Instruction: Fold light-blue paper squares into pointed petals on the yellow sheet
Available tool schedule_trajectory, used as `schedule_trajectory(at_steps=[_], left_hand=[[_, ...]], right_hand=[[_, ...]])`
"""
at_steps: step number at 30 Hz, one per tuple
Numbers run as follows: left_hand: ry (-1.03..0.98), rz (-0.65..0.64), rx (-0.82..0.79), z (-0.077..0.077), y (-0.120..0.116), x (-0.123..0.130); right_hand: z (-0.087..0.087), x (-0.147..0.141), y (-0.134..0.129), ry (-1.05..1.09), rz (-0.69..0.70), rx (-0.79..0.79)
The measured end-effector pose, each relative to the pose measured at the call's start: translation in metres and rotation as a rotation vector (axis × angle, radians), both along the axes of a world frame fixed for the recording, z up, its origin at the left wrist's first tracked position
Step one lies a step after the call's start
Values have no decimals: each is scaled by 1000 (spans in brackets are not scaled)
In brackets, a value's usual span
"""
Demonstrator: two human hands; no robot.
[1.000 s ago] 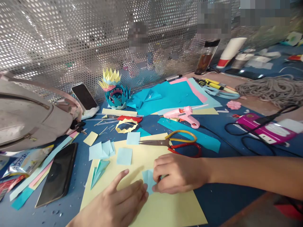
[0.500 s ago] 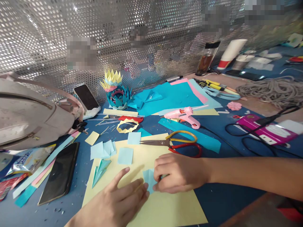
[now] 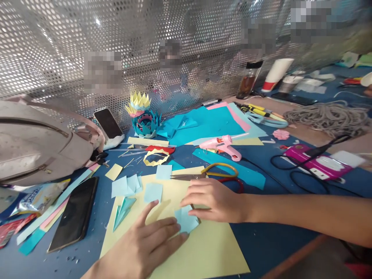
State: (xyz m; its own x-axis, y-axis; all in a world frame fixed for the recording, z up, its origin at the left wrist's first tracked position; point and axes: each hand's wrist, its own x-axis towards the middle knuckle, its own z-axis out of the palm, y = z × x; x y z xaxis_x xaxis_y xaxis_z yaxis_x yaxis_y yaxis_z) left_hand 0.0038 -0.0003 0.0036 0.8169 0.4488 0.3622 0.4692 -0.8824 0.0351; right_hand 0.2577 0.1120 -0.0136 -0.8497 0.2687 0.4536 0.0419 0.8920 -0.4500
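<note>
A small light blue square of paper (image 3: 187,220) lies on a larger pale yellow sheet (image 3: 209,252), slightly lifted at its right corner. My left hand (image 3: 148,236) is spread, its fingertips resting on the blue square's left and lower edges. Over the square's upper right side is my right hand (image 3: 213,199), fingers stretched out and thumb apart; whether the fingertips touch the paper I cannot tell. Close beyond it lie the scissors (image 3: 188,176), their red handle partly hidden. Farther left are a flat blue square (image 3: 153,192) and a folded light blue paper piece (image 3: 124,212).
A pink glue gun (image 3: 222,145) lies behind the scissors, its cord running to a magenta power strip (image 3: 318,161). Folded paper crowns (image 3: 145,122) stand near the perforated metal panel (image 3: 200,42). A dark phone (image 3: 74,213) and a pale backpack (image 3: 37,143) are at left.
My right hand has moved up and slightly left, its pinch at the paper's right side loosened, uncovering more of the blue square. My left fingers have spread a little. The view has shifted slightly.
</note>
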Motion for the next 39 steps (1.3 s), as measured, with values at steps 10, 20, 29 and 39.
schedule_trajectory(at_steps=[10,20,29,39], left_hand=[[-11,83,76,-8,-8,9],[-57,64,24,-3,-4,5],[-46,18,8,-7,-2,1],[-34,55,39,-9,-6,8]], right_hand=[[-5,-2,-5,-44,23,-177],[1,4,3,-29,132,271],[-3,-6,-2,-73,134,341],[-9,-12,-4,-183,113,86]])
